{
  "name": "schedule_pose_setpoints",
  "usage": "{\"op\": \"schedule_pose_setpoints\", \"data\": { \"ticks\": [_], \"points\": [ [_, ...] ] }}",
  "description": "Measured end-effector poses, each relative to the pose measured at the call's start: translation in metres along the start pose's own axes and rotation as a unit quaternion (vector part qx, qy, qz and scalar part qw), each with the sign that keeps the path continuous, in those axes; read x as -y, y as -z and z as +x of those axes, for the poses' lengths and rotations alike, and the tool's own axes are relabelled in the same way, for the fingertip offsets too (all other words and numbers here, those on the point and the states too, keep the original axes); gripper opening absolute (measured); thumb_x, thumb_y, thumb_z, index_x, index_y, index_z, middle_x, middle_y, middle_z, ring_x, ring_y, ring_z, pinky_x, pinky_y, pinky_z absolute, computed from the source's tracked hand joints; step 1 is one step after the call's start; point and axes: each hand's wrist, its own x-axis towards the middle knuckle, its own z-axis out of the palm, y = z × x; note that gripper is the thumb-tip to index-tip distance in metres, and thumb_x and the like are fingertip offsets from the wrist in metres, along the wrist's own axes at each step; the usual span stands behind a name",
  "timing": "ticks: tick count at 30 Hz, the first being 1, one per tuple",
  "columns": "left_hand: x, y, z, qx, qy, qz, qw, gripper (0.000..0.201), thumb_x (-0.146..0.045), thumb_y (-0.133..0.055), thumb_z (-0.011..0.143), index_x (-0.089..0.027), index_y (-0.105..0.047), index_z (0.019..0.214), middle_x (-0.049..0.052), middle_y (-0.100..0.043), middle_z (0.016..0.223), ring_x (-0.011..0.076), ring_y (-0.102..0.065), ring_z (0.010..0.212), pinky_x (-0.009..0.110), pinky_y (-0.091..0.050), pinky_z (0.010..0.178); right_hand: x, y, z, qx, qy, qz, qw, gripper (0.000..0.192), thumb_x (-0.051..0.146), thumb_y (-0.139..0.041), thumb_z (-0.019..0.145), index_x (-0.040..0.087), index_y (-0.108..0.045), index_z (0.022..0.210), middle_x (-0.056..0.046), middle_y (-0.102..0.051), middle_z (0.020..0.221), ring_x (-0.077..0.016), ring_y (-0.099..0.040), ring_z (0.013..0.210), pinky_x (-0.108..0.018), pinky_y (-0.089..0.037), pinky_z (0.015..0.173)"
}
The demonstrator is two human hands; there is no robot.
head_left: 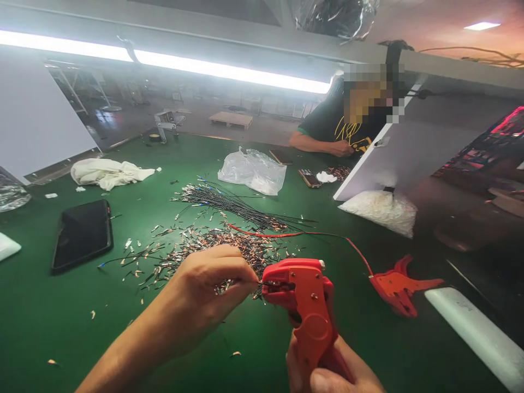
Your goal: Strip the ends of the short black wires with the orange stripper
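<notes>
Pinching a thin wire [257, 282], the left hand [213, 286] is feeding it toward three o'clock into the red stripper [305, 303] that the right hand [327, 371] is gripping tight.

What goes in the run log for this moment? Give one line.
left hand: pinches thin dark wire | right hand: grips red plastic wire stripper | wire end at stripper head | green table: wire scraps

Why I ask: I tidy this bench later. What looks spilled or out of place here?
Small wire offcuts lie scattered over the green table, spreading left from the black wire bundle. A second red tool lies tipped on its side. The left hand feeds a wire into the red stripper held by the right hand.
</notes>
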Motion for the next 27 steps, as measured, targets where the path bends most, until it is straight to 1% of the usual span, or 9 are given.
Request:
{"op": "schedule_pose_setpoints", "data": {
  "ticks": [3,6,8,13,16,20,25,27],
  "points": [
    [-0.001,0.002,0.000,-0.006,0.003,0.015,1.000,0.021,-0.013,-0.059,0.089,-0.019,-0.069,0.072,-0.004,-0.057,0.065,0.0069,-0.048,0.059,0.019,-0.034,0.055,-0.001,0.000,-0.002,-0.002,-0.002,0.023,1.000,0.042,0.055,-0.067,0.081,0.015,-0.059,0.079,0.002,-0.044,0.064,-0.0086,-0.037,0.054,-0.022,-0.028,0.050],
    [-0.004,0.004,0.003,-0.011,0.017,0.027,0.999,0.021,-0.011,-0.059,0.087,-0.018,-0.068,0.069,-0.004,-0.057,0.062,0.0063,-0.047,0.057,0.018,-0.034,0.052,-0.002,0.001,-0.004,-0.008,-0.015,0.030,0.999,0.043,0.056,-0.069,0.079,0.015,-0.059,0.085,0.001,-0.045,0.068,-0.0100,-0.037,0.058,-0.023,-0.030,0.053],
    [-0.007,0.005,0.004,-0.019,0.021,0.030,0.999,0.022,-0.011,-0.059,0.085,-0.017,-0.067,0.066,-0.005,-0.056,0.059,0.0061,-0.046,0.055,0.018,-0.033,0.050,-0.003,0.001,-0.004,-0.004,-0.006,0.041,0.999,0.043,0.055,-0.071,0.078,0.015,-0.060,0.087,0.001,-0.045,0.069,-0.0101,-0.037,0.058,-0.022,-0.030,0.053],
    [-0.008,0.003,0.004,-0.041,0.041,0.036,0.998,0.022,-0.013,-0.059,0.082,-0.017,-0.065,0.061,-0.004,-0.057,0.055,0.0062,-0.046,0.052,0.017,-0.033,0.047,-0.006,0.000,-0.003,0.010,0.023,0.128,0.991,0.034,0.046,-0.070,0.081,0.014,-0.060,0.089,0.000,-0.049,0.070,-0.0099,-0.040,0.059,-0.022,-0.032,0.057],
    [-0.008,0.002,0.003,-0.040,0.055,0.032,0.997,0.023,-0.013,-0.059,0.081,-0.017,-0.063,0.059,-0.005,-0.057,0.054,0.0056,-0.046,0.051,0.016,-0.034,0.048,-0.005,-0.001,-0.004,0.028,0.030,0.118,0.992,0.034,0.045,-0.069,0.081,0.014,-0.060,0.091,-0.002,-0.051,0.075,-0.0116,-0.042,0.063,-0.023,-0.035,0.060],
    [-0.010,0.002,0.003,-0.021,0.061,0.008,0.998,0.023,-0.014,-0.060,0.080,-0.017,-0.064,0.058,-0.005,-0.058,0.052,0.0052,-0.046,0.050,0.016,-0.034,0.048,-0.005,0.000,-0.003,0.027,0.030,0.099,0.994,0.035,0.047,-0.069,0.081,0.015,-0.060,0.092,-0.002,-0.051,0.075,-0.0126,-0.044,0.063,-0.024,-0.036,0.061],
    [-0.011,0.005,0.005,-0.017,0.075,-0.011,0.997,0.022,-0.016,-0.061,0.080,-0.016,-0.064,0.057,-0.005,-0.058,0.052,0.0051,-0.046,0.049,0.015,-0.033,0.046,-0.003,-0.001,0.000,0.039,0.026,0.076,0.996,0.036,0.048,-0.068,0.080,0.015,-0.059,0.091,-0.001,-0.050,0.073,-0.0119,-0.042,0.060,-0.023,-0.034,0.057],
    [-0.011,0.005,0.006,-0.016,0.080,-0.018,0.997,0.022,-0.015,-0.061,0.079,-0.016,-0.063,0.057,-0.005,-0.056,0.051,0.0046,-0.045,0.049,0.014,-0.033,0.046,0.003,-0.005,-0.001,0.026,0.022,0.071,0.997,0.035,0.047,-0.068,0.080,0.015,-0.058,0.091,-0.001,-0.050,0.074,-0.0120,-0.042,0.062,-0.023,-0.034,0.058]
  ]
}}
